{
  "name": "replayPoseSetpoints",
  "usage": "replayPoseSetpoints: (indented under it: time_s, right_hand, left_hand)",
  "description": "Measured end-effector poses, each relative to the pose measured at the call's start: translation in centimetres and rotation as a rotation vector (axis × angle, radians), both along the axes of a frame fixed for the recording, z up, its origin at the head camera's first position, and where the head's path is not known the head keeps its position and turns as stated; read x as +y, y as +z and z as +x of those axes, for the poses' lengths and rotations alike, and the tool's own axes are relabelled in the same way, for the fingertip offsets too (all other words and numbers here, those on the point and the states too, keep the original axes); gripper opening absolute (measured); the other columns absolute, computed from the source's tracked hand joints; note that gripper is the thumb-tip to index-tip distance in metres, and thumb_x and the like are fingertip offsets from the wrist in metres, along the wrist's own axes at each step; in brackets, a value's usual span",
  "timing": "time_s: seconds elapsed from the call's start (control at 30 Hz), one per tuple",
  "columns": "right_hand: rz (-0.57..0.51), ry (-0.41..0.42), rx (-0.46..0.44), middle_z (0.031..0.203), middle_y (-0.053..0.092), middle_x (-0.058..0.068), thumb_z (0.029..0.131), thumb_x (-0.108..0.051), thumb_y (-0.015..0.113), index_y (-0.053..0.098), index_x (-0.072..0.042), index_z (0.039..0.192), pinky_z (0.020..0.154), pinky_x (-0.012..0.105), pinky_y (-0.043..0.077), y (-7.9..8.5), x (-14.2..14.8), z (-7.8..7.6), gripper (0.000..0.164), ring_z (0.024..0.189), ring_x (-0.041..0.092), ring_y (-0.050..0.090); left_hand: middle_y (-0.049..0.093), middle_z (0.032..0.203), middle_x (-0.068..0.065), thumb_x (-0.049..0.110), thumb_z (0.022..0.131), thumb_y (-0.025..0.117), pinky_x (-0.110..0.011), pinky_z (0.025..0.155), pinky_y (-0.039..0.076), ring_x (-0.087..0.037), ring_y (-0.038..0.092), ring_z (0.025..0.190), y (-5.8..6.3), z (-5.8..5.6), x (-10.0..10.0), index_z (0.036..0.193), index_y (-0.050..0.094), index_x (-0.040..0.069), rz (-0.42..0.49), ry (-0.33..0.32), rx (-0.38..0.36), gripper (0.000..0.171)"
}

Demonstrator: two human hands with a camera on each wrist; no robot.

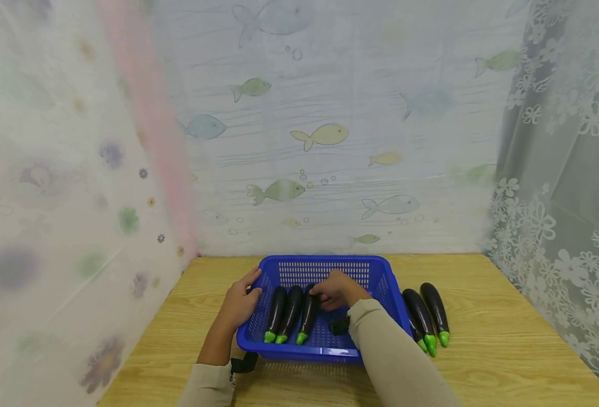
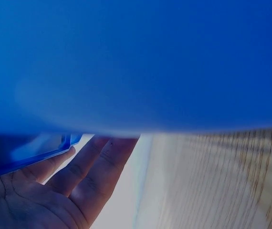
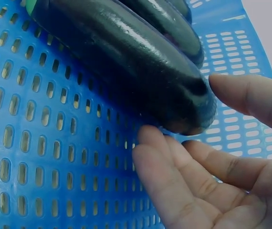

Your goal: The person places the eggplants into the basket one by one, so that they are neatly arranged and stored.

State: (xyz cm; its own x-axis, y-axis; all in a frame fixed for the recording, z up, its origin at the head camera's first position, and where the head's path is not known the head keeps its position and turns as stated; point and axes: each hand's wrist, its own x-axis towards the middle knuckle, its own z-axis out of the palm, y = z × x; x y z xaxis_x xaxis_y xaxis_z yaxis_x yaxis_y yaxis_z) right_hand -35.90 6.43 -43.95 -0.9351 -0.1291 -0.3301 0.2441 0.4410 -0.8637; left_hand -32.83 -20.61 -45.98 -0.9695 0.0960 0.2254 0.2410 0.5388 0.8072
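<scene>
A blue plastic basket (image 1: 325,351) with slotted walls holds three dark eggplants with green stem ends, lying side by side on its left. My right hand (image 1: 334,289) is inside the basket at the upper end of the rightmost eggplant (image 1: 308,316). In the right wrist view, its thumb (image 3: 243,95) touches that rounded end and its loosely extended fingers lie below it. My left hand (image 1: 241,299) holds the basket's left rim, thumb over the edge and fingers along the outside. The left wrist view is mostly filled by blurred blue wall (image 2: 136,67).
Three more eggplants (image 1: 435,314) lie on the wooden table (image 1: 503,339) just right of the basket. A fish-patterned curtain (image 1: 330,186) hangs behind the table, with more patterned sheeting on both sides.
</scene>
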Motion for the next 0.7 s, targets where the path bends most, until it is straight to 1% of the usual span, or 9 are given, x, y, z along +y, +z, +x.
replayPoseSetpoints:
  time_s: [0.2, 0.4, 0.57, 0.63, 0.7]
  right_hand:
    - [0.038, -0.009, 0.022, 0.107, 0.069, 0.024, 0.089, -0.018, 0.077, 0.058, 0.009, 0.125, 0.079, 0.045, 0.064, 0.03, 0.1, -0.25, 0.048, 0.091, 0.037, 0.077]
    - [0.049, -0.018, 0.049, 0.107, 0.067, 0.024, 0.089, -0.016, 0.077, 0.055, 0.008, 0.126, 0.076, 0.045, 0.064, 0.08, -0.04, -0.33, 0.05, 0.088, 0.036, 0.076]
    - [0.074, -0.033, 0.077, 0.095, 0.061, 0.013, 0.087, -0.015, 0.078, 0.058, 0.004, 0.118, 0.073, 0.044, 0.064, 0.2, -0.13, -0.6, 0.042, 0.08, 0.033, 0.075]
    - [0.084, -0.036, 0.09, 0.095, 0.057, 0.01, 0.086, -0.015, 0.079, 0.057, 0.004, 0.119, 0.072, 0.044, 0.064, 0.25, -0.11, -0.7, 0.043, 0.079, 0.032, 0.074]
    - [0.092, -0.034, 0.107, 0.1, 0.058, 0.011, 0.086, -0.015, 0.079, 0.057, 0.007, 0.123, 0.071, 0.044, 0.064, 0.41, -0.05, -0.67, 0.049, 0.079, 0.033, 0.074]
  left_hand:
    - [0.037, 0.167, -0.001, 0.014, 0.101, 0.054, -0.059, 0.114, 0.042, -0.041, 0.049, 0.143, -0.03, -0.02, 0.0, 0.157, 0.045, 0.01, 0.009, 0.0, 0.002, 0.056]
    - [0.036, 0.167, -0.002, 0.013, 0.102, 0.053, -0.059, 0.115, 0.041, -0.04, 0.046, 0.145, 0.0, -0.08, -0.01, 0.157, 0.044, 0.009, 0.017, -0.006, -0.005, 0.056]
    - [0.035, 0.168, -0.002, 0.012, 0.102, 0.053, -0.06, 0.114, 0.041, -0.041, 0.045, 0.146, -0.1, -0.18, -0.06, 0.158, 0.044, 0.009, 0.022, -0.008, -0.01, 0.056]
    - [0.035, 0.168, -0.002, 0.012, 0.102, 0.053, -0.061, 0.113, 0.042, -0.042, 0.046, 0.145, -0.23, -0.21, -0.08, 0.158, 0.043, 0.01, 0.024, -0.011, -0.011, 0.056]
    - [0.035, 0.168, -0.002, 0.012, 0.103, 0.053, -0.06, 0.113, 0.042, -0.042, 0.047, 0.144, -0.34, -0.26, -0.1, 0.158, 0.043, 0.01, 0.029, -0.013, -0.012, 0.056]
